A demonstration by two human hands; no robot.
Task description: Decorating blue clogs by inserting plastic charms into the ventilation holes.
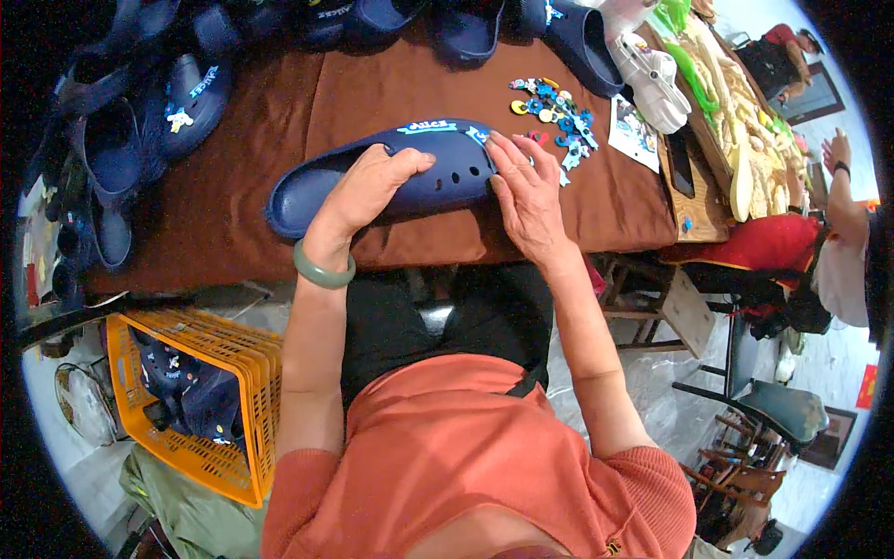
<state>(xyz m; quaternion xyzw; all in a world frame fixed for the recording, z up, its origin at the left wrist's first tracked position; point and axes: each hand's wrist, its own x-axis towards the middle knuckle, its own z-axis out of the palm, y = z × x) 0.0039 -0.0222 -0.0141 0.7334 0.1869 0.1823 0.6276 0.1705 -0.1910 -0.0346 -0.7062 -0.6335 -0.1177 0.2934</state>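
Observation:
A navy blue foam clog (452, 154) lies sideways on the brown cloth before me, its open heel to the left. My left hand (363, 191) is closed around its near side by the foot opening, thumb on the upper. At the toe, my right hand (533, 191) grips the clog with fingers on top and thumb at the near edge. Pale blue lettering charms (428, 127) sit along the upper's far side; another, by my right fingertips, is partly covered. Several dark vent holes show between the hands. Beyond my right hand lies a loose heap of colourful shoe charms (559, 114).
More navy clogs (193, 102) line the table's left and far edges. White clogs (656, 88), a printed card (633, 135) and a phone (683, 166) are at right. An orange crate (264, 401) holding clogs stands lower left. A wooden stool (684, 307) and another person's arm (843, 200) are rightward.

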